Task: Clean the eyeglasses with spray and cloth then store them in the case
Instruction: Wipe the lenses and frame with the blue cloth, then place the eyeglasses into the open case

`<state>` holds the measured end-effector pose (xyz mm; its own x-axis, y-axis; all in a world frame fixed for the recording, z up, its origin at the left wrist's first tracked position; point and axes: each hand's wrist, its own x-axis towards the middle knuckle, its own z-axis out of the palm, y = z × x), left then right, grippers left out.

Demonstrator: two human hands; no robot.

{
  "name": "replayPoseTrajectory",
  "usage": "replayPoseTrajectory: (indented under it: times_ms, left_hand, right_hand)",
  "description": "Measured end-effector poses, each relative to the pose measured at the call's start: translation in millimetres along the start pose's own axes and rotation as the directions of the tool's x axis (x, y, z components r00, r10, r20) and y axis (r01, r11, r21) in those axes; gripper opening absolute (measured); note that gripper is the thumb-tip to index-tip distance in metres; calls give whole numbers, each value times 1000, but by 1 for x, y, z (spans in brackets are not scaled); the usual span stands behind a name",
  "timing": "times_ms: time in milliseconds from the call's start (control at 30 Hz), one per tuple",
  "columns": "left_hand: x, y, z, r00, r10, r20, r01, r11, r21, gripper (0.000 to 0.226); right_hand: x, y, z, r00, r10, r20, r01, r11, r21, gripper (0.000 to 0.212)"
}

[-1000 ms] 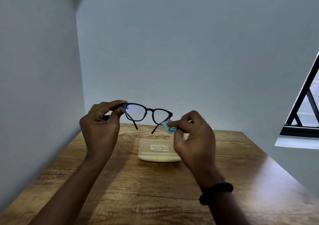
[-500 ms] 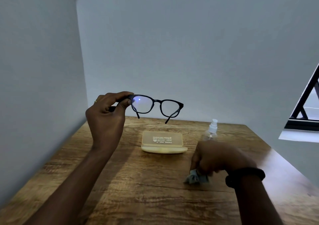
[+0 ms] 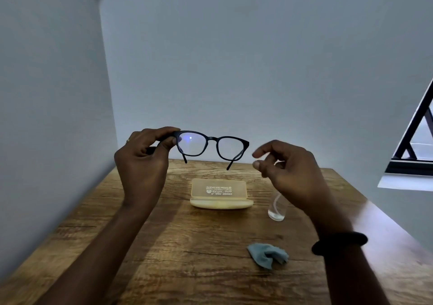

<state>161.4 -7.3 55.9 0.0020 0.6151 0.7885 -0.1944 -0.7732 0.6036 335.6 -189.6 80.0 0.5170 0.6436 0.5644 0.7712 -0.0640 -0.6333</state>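
My left hand (image 3: 143, 161) pinches the left corner of the black-framed eyeglasses (image 3: 212, 146) and holds them up above the table, arms unfolded and pointing down. My right hand (image 3: 290, 171) hovers just right of the frame, fingers apart, holding nothing and a small gap from the glasses. Below them lies the closed cream-yellow case (image 3: 220, 193) with white print on its lid. A small clear spray bottle (image 3: 276, 208) stands right of the case, its top hidden behind my right hand. The crumpled blue-grey cloth (image 3: 267, 255) lies on the table near my right wrist.
The wooden table (image 3: 187, 246) stands in a corner, with a grey wall close on the left and another behind. Its right edge runs diagonally, and a black window frame (image 3: 417, 145) shows beyond it. A black band sits on my right wrist.
My right hand put the cloth down on the table, let it go and rose to beside the glasses' right corner. The left hand kept holding the glasses up.
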Motion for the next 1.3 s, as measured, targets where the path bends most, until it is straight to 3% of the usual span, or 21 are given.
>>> replayPoseTrajectory:
  times_ms: [100,233,367,567,733,933,1300]
  left_hand:
    - [0,1,-1,1000,-22,-6,22,1000,-20,15]
    - [0,2,-1,997,-76,0,76,995,-69,14]
    - [-3,5,1,996,-83,37,86,992,-88,16]
    - [-2,6,3,983,-141,121,161,970,-180,21]
    - [-3,10,5,955,-229,190,283,898,-338,23]
    - [0,14,5,904,-339,260,421,811,-407,18]
    - [-1,15,4,894,-318,314,430,805,-408,20]
  right_hand:
    - [-1,3,20,981,-171,-88,153,971,-182,29]
    - [-1,4,26,937,-207,-282,155,968,-195,25]
    - [-2,2,31,889,-315,-331,262,945,-197,16]
    - [-1,5,33,866,-300,-400,219,947,-234,13]
    - [-1,7,34,862,-296,-413,216,949,-229,14]
    - [0,5,33,847,-286,-447,234,957,-170,18]
    - [-1,1,27,818,-265,-510,307,952,-2,27]
